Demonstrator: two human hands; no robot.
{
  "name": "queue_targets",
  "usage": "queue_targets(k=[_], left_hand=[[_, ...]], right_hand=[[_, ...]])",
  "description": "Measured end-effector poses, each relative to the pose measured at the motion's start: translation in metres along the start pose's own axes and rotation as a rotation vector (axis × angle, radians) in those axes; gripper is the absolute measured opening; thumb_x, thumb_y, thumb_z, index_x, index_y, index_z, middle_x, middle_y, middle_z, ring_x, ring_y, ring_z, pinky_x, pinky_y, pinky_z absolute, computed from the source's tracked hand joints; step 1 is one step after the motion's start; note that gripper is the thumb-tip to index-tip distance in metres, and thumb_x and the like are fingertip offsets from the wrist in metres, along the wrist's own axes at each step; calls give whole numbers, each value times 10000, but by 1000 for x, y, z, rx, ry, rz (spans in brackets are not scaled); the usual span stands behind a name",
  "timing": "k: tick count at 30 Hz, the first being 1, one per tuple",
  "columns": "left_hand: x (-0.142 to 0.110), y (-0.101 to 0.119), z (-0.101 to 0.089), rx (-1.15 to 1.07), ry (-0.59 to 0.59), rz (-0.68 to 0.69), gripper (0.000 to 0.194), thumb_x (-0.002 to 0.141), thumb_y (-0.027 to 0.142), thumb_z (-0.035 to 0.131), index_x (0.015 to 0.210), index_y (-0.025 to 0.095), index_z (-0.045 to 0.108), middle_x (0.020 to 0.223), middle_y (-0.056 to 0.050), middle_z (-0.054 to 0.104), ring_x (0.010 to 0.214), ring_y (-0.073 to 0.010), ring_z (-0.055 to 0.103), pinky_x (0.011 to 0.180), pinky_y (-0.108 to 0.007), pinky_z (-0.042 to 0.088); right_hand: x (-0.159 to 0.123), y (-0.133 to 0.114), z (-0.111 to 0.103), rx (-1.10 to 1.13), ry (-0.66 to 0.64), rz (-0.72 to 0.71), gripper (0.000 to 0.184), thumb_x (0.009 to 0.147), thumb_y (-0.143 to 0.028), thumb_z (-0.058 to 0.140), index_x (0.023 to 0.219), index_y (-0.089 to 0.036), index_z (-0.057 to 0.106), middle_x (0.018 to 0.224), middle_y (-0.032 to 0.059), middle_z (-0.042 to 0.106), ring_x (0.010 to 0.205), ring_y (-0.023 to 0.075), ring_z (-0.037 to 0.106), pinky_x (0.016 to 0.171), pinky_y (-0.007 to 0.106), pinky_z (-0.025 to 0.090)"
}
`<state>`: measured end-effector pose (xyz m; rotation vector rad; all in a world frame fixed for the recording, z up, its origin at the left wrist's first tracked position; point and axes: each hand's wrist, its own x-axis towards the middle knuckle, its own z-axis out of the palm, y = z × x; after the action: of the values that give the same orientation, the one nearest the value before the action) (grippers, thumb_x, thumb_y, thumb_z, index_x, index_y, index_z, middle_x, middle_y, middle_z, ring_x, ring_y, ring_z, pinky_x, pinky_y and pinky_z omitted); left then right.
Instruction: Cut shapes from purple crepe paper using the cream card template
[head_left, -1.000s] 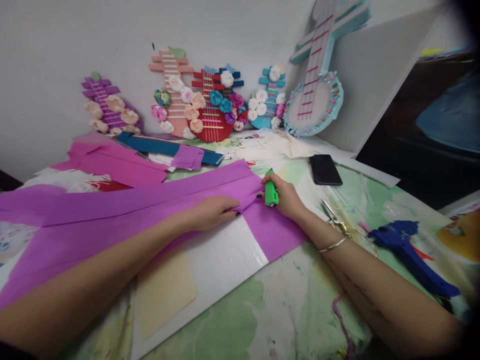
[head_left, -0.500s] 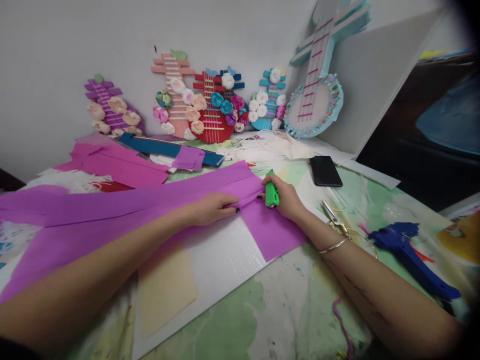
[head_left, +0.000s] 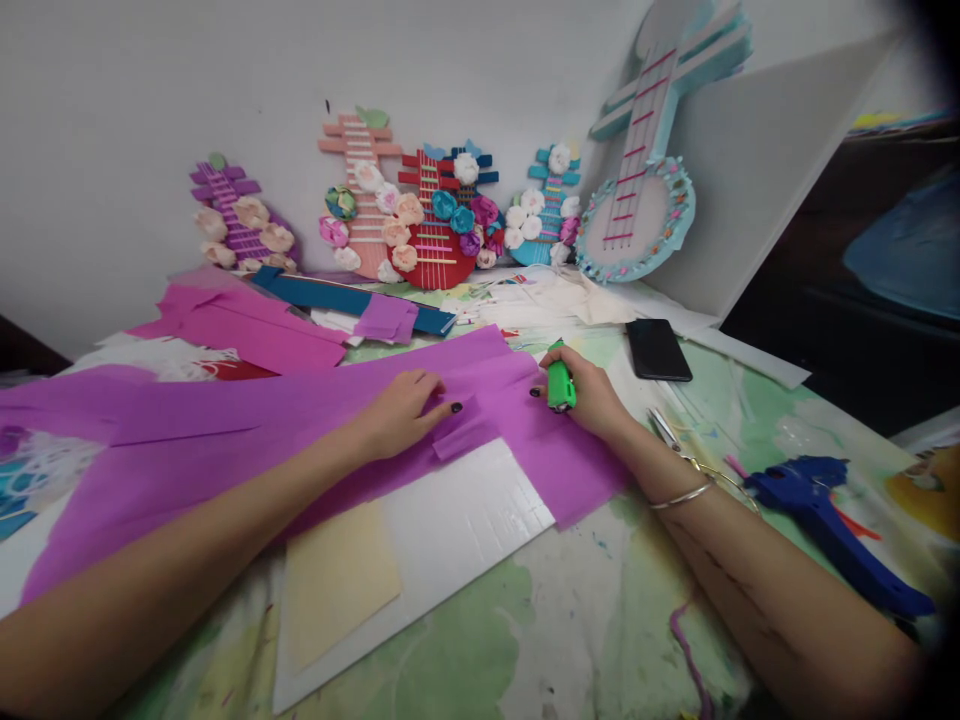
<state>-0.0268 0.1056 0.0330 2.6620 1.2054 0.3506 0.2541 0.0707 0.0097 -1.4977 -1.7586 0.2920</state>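
Purple crepe paper (head_left: 247, 470) spreads across the table and over part of a white foam board (head_left: 465, 500). My left hand (head_left: 401, 412) rests on the paper with fingers apart, beside a small folded-up flap. In my right hand (head_left: 592, 395) is a green utility knife (head_left: 561, 385), held upright over the right end of the paper; its blade I cannot make out. A cream paper piece (head_left: 345, 575) lies on the board's near left part.
Scissors (head_left: 664, 430) and a blue glue gun (head_left: 810, 510) lie by my right forearm. A black phone (head_left: 658, 350) is behind them. Several decorated paper instruments (head_left: 439, 240) lean on the wall. Pink paper (head_left: 255, 325) and a blue strip (head_left: 330, 292) lie at the back left.
My left hand has let go of the paper's edge and moved up and left, fingers opening. A flap of paper now stands beside it. The knife stays in my right hand.
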Motion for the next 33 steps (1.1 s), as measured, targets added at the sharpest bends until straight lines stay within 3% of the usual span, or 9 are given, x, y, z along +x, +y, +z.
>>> queue_targets(k=[4,7,13,19,26,30,33], left_hand=[[-6,-9,2,45,18,19,419,854,529,495,1022,155,579,1081,-139,564,992,-300,492,882,-452,394],[-7,-15,6,26,44,14,386,861,486,494,1037,155,586,1088,-146,574,1019,-312,499,906,-477,389],[0,-20,5,-129,63,42,156,854,327,522,839,189,596,1038,-76,627,995,-217,562,912,-368,422],[16,-28,0,-211,101,-49,183,843,348,542,793,181,596,809,-37,647,762,-193,581,708,-314,444],[38,-46,-1,-194,144,-58,108,766,248,628,700,170,592,767,-33,625,742,-182,557,700,-295,412],[35,-41,-1,-192,220,-11,116,694,167,666,785,163,596,839,-48,625,795,-210,563,731,-326,432],[25,-23,-2,-196,321,93,117,743,127,587,854,161,599,961,-80,619,950,-246,534,850,-400,418]], right_hand=[[0,2,-2,-29,0,-11,306,727,-395,688,961,-224,590,691,3,636,628,184,550,593,271,393],[0,2,-2,-33,-19,-20,309,700,-356,703,957,-220,599,706,4,638,643,185,557,596,267,395],[-2,-2,-2,-19,-60,-9,292,687,-298,702,948,-225,595,680,-9,624,626,180,546,590,267,392],[0,0,-5,-60,-120,-33,311,674,-272,710,956,-233,584,702,-12,624,650,183,552,598,267,393],[0,-2,-10,-75,-173,-21,314,652,-199,697,946,-232,591,692,-21,633,638,177,566,599,263,395],[0,-5,-11,-114,-214,-41,300,692,-257,701,967,-232,586,689,-17,623,635,179,568,592,261,390],[0,-6,-11,-149,-244,-48,310,716,-305,707,988,-232,577,705,-9,627,644,183,571,594,260,386]])
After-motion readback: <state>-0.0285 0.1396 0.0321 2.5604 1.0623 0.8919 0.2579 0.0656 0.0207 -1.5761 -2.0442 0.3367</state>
